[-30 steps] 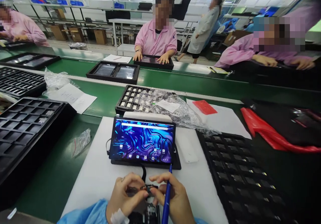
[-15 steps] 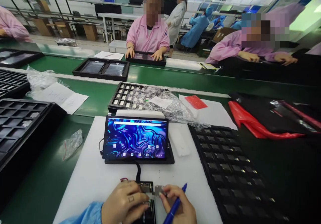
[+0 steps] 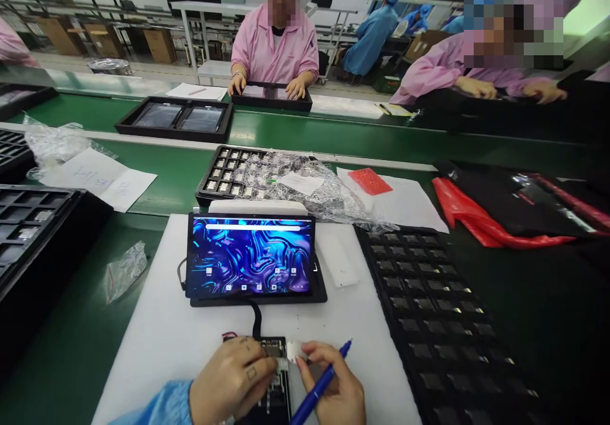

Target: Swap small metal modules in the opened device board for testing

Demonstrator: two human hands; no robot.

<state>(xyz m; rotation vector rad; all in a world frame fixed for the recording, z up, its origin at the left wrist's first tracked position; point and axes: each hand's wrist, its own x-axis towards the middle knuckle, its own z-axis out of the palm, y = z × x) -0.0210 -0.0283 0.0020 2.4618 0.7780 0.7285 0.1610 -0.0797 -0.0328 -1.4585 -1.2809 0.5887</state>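
My right hand (image 3: 340, 387) pinches a small flat pale part (image 3: 296, 351) between thumb and fingertips, and a blue pen (image 3: 317, 392) lies across the same hand, tip pointing up and away. My left hand (image 3: 233, 377) is closed over a black open-faced device with a circuit board (image 3: 275, 403). Its fingertips meet close to the pale part, at the board's right edge; what they pinch is too small to make out. A black ribbon cable (image 3: 257, 320) runs from this device towards the lit tablet (image 3: 251, 256), which leans on a stand just beyond my hands.
A white mat (image 3: 147, 342) lies underneath. On its right is a black compartment tray (image 3: 429, 323) of small parts. Behind the tablet, plastic wrap (image 3: 328, 199) partly covers another tray. A dark tray stack (image 3: 47, 272) stands left. Co-workers in pink sit across the green bench (image 3: 271, 133).
The view has shifted slightly, moving the scene left and up. The part in my right hand has turned from a grey face to a paler one. Both hands stay at the device.
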